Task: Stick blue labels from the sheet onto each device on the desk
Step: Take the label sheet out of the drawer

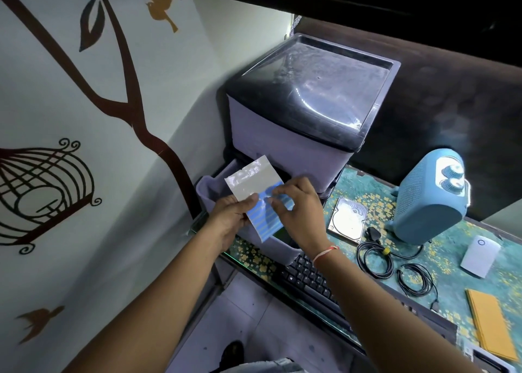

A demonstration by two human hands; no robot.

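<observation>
A label sheet [255, 186] with blue strips on its lower half is held in front of the printer's open tray. My left hand [230, 216] grips its left edge. The fingertips of my right hand [296, 206] pinch a blue label [275, 193] at the sheet's right side. The grey printer [296, 146] with a dark lid stands at the desk's far left. To its right lie a hard drive [348, 218], a blue heater [426, 200] and a small white device [478, 255]. A black keyboard [313, 282] sits under my right wrist.
Coiled black cables [392, 262] lie between the hard drive and the white device. A yellow envelope [490, 322] rests at the desk's near right. The decorated wall [84, 146] closes the left side. The printer tray [214, 192] sticks out toward me.
</observation>
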